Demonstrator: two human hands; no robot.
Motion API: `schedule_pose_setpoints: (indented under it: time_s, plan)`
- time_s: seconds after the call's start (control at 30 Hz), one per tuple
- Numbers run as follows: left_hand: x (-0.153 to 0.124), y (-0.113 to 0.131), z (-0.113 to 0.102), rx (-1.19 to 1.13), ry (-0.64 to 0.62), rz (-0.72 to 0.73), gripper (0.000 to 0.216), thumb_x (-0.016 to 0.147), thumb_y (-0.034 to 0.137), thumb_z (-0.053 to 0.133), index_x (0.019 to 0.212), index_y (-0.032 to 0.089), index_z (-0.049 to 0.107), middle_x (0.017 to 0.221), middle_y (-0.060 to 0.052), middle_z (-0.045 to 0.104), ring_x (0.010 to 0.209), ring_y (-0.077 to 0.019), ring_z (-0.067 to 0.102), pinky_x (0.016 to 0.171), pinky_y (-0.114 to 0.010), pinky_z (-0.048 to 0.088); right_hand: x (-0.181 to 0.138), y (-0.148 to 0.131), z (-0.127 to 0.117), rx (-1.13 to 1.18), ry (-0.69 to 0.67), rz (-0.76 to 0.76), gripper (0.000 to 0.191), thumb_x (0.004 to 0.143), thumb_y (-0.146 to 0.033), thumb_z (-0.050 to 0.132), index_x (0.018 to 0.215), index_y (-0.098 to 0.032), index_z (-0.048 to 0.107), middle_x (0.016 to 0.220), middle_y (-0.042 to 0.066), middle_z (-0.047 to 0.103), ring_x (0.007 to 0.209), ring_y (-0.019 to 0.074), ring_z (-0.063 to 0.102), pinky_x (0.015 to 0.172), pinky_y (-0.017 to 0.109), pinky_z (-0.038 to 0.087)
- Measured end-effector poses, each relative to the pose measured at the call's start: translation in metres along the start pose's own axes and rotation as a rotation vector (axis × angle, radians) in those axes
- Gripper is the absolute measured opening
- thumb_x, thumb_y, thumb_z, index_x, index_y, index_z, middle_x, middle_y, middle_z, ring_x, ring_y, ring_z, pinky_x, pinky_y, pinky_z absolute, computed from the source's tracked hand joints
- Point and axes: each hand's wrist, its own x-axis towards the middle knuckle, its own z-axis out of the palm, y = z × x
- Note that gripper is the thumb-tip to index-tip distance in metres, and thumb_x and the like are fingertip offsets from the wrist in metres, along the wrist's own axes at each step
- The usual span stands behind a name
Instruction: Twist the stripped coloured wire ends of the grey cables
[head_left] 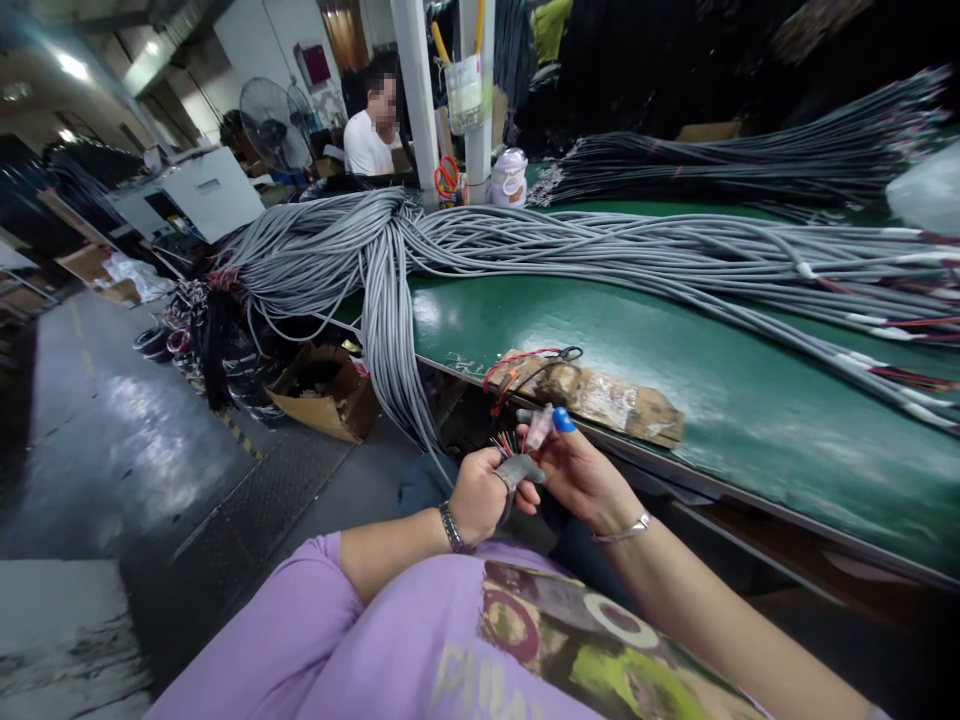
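My left hand (480,497) is closed around the end of a grey cable, and thin coloured wires (508,442) fan out above its fingers. A grey wrapping (517,470) covers what looks like its thumb. Close beside it, my right hand (581,478) is pinched, with a blue cover (563,420) on the thumb tip. A pinkish-white wrapped piece (538,430) shows at its fingertips; I cannot tell whether it is a covered finger or a held part. Grey cables (390,330) hang over the table edge in a thick bundle, left of my hands.
On the green table (525,310), a taped cardboard-brown block (622,405) lies at the near edge with a red wire loop (517,362). Long grey cables (600,240) stretch across behind. An open carton (322,400) stands on the floor. A person (367,135) sits beyond the post.
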Motion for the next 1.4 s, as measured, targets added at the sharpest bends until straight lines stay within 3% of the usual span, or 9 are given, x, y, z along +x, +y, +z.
schedule_pose_setpoints:
  time_s: [0.37,0.5,0.7,0.8,1.0,1.07,1.2,1.3,1.4]
  plan:
    - [0.002,-0.018,-0.027,0.129,-0.069,-0.011,0.043,0.066,0.051,0.072,0.075,0.012,0.060,0.059,-0.002,0.062,0.051,-0.0120,0.057,0.054,-0.026,0.047,-0.009,0.000,-0.020,-0.073,0.082,0.079,0.029,0.072,-0.050,0.073,0.078,-0.023,0.068,0.077,0.001,0.070,0.066,0.0125,0.061,0.061,0.022,0.051]
    - [0.018,-0.039,-0.042,0.231,-0.097,-0.058,0.037,0.059,0.032,0.081,0.085,0.012,0.063,0.074,-0.003,0.065,0.064,-0.0111,0.058,0.065,-0.025,0.045,-0.022,-0.008,-0.026,-0.372,0.105,0.026,0.034,0.060,-0.047,0.083,0.070,-0.020,0.064,0.061,-0.003,0.059,0.050,0.0081,0.045,0.053,0.022,0.045]
    - [0.036,-0.050,-0.071,0.470,-0.103,-0.013,0.026,0.067,0.036,0.074,0.076,0.013,0.065,0.068,-0.001,0.063,0.063,-0.0132,0.056,0.064,-0.027,0.043,-0.048,-0.063,-0.019,-1.002,-0.094,0.027,0.037,0.071,-0.057,0.068,0.074,-0.020,0.067,0.060,-0.001,0.053,0.055,0.0121,0.045,0.053,0.024,0.039]
    - [0.043,-0.029,-0.080,0.454,-0.077,0.049,0.037,0.068,0.048,0.073,0.076,0.013,0.064,0.067,-0.003,0.065,0.062,-0.0140,0.058,0.062,-0.027,0.044,-0.043,-0.105,-0.014,-1.173,-0.106,-0.059,0.040,0.066,-0.062,0.066,0.061,-0.023,0.065,0.055,0.001,0.053,0.053,0.0157,0.046,0.051,0.027,0.040]
    - [0.080,0.060,-0.082,0.520,-0.049,0.427,0.040,0.084,0.052,0.055,0.085,0.013,0.061,0.074,-0.007,0.067,0.065,-0.0146,0.063,0.065,-0.027,0.050,0.009,-0.169,-0.028,-1.252,0.188,-0.311,0.039,0.066,-0.053,0.063,0.083,-0.019,0.068,0.060,0.001,0.058,0.051,0.0146,0.048,0.049,0.026,0.038]
    - [0.107,0.092,-0.078,0.733,-0.033,0.576,0.032,0.089,0.044,0.051,0.098,0.015,0.062,0.088,-0.008,0.069,0.079,-0.0165,0.065,0.074,-0.028,0.051,0.023,-0.173,-0.037,-1.274,0.374,-0.345,0.042,0.067,-0.052,0.057,0.090,-0.019,0.068,0.057,0.002,0.061,0.044,0.0154,0.046,0.043,0.027,0.035]
    - [0.182,0.145,-0.064,1.587,0.111,0.662,0.035,0.084,0.031,0.055,0.115,0.017,0.059,0.115,-0.008,0.064,0.107,-0.0201,0.059,0.095,-0.031,0.045,0.035,-0.172,-0.052,-1.409,0.311,-0.429,0.033,0.063,-0.051,0.058,0.078,-0.024,0.071,0.067,0.004,0.072,0.064,0.0255,0.065,0.057,0.032,0.049]
    - [0.243,0.172,-0.052,1.721,0.164,0.635,0.051,0.077,0.027,0.059,0.126,0.014,0.052,0.133,-0.012,0.052,0.122,-0.0245,0.048,0.104,-0.035,0.038,0.042,-0.173,-0.064,-1.427,0.254,-0.414,0.029,0.063,-0.052,0.060,0.077,-0.029,0.073,0.074,0.002,0.075,0.075,0.0295,0.068,0.067,0.035,0.052]
    - [0.291,0.188,-0.044,1.819,0.192,0.606,0.064,0.073,0.025,0.062,0.134,0.013,0.044,0.148,-0.013,0.037,0.135,-0.0274,0.032,0.109,-0.039,0.031,0.052,-0.174,-0.079,-1.328,0.358,-0.427,0.027,0.061,-0.056,0.059,0.071,-0.033,0.070,0.062,0.003,0.070,0.063,0.0294,0.064,0.060,0.037,0.050]
